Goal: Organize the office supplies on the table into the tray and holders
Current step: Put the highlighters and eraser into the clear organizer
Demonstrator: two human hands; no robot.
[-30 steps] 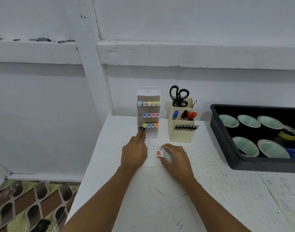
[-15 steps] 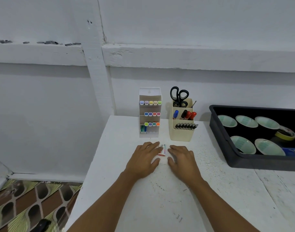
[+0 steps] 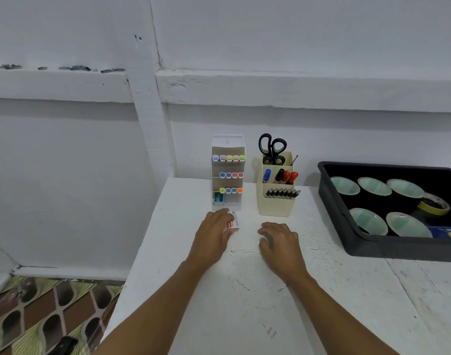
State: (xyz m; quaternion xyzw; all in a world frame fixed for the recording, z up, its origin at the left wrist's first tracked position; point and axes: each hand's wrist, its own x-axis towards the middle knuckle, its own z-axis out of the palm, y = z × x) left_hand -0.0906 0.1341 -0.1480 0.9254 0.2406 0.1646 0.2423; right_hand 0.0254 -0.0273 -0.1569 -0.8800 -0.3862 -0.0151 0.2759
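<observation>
My left hand pinches the small white red-labelled box just in front of the white tiered marker holder. My right hand rests loosely curled on the white table, well apart from the black tray.

The small white box with a red label has passed from the right hand to the left hand, which now pinches it at the fingertips. The box is now further left, nearer the tall white plastic marker holder. The right hand has let go and rests apart on the white painted table, fingers loosely curled.
</observation>
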